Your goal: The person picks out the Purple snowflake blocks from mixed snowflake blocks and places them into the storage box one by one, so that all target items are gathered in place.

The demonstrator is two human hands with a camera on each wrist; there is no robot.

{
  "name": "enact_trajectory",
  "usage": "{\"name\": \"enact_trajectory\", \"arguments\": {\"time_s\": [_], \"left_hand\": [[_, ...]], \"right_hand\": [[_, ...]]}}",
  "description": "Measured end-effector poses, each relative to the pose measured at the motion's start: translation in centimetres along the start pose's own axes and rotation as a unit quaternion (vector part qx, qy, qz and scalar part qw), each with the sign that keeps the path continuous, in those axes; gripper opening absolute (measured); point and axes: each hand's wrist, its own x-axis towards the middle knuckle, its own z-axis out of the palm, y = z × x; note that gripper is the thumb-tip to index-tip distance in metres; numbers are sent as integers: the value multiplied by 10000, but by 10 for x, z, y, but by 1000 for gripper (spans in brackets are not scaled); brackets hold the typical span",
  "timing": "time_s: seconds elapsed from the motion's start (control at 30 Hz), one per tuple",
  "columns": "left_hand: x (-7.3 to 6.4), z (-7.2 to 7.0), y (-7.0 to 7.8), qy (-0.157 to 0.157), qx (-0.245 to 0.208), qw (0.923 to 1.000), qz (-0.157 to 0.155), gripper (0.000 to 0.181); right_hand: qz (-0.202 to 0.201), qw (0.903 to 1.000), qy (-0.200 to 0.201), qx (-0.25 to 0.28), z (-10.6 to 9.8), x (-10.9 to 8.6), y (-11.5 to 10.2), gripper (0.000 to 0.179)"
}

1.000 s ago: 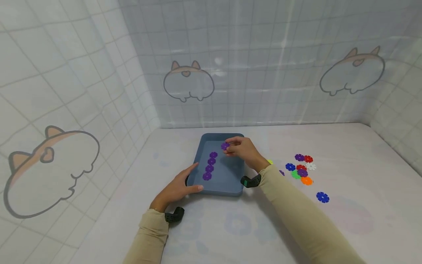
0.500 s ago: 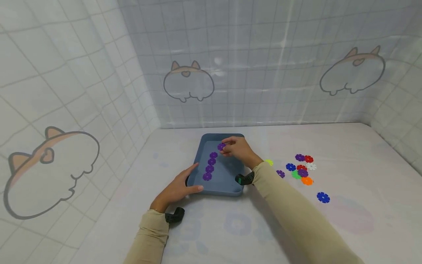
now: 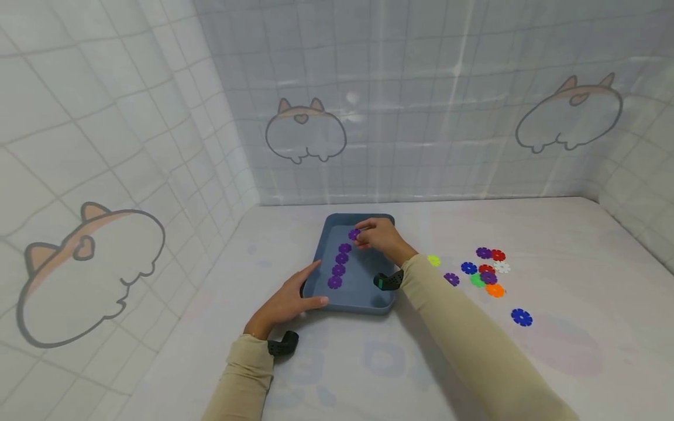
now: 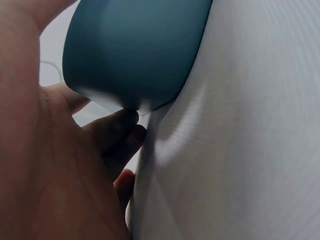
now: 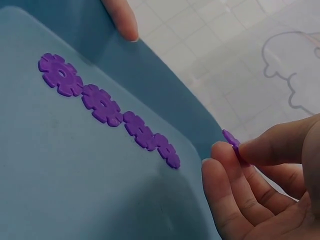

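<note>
A blue-grey tray (image 3: 363,286) lies on the table in the head view. My left hand (image 3: 281,304) holds its near left corner, the thumb over the near rim; in the left wrist view several fingers (image 4: 117,127) are tucked against the tray's lower edge. Between thumb and fingertips, my right hand (image 3: 384,238) pinches a purple snowflake disc (image 3: 353,234) over the far part of the tray. In the right wrist view this disc (image 5: 231,139) is tilted nearly edge-on. Several purple snowflake discs (image 5: 102,104) lie flat in a row along the tray's left side.
Right of the tray, several loose snowflake discs lie on the table: yellow (image 3: 433,261), purple (image 3: 451,279), orange (image 3: 495,290), green (image 3: 477,280), white (image 3: 502,267) and blue (image 3: 521,317). Some overlap. A tile-patterned backdrop (image 3: 416,146) stands behind.
My right hand has moved slightly left with the purple snowflake disc, towards the far end of the row. The left hand keeps its place at the tray's corner.
</note>
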Motion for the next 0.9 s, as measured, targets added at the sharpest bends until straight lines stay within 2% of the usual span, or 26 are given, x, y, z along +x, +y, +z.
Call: {"name": "enact_trajectory", "arguments": {"time_s": [0.4,0.7,0.9], "left_hand": [[-3,-1,5,-25,-5,10000,-65,91],[-2,1,2,-23,39,10000,-68,91],[-2,0,1,-1,35,10000,40,92]], "right_hand": [[114,9994,204,-245,3,13,6,30],[74,9954,236,-926,5,19,10,39],[41,9914,335,-1262,6,24,11,38]]}}
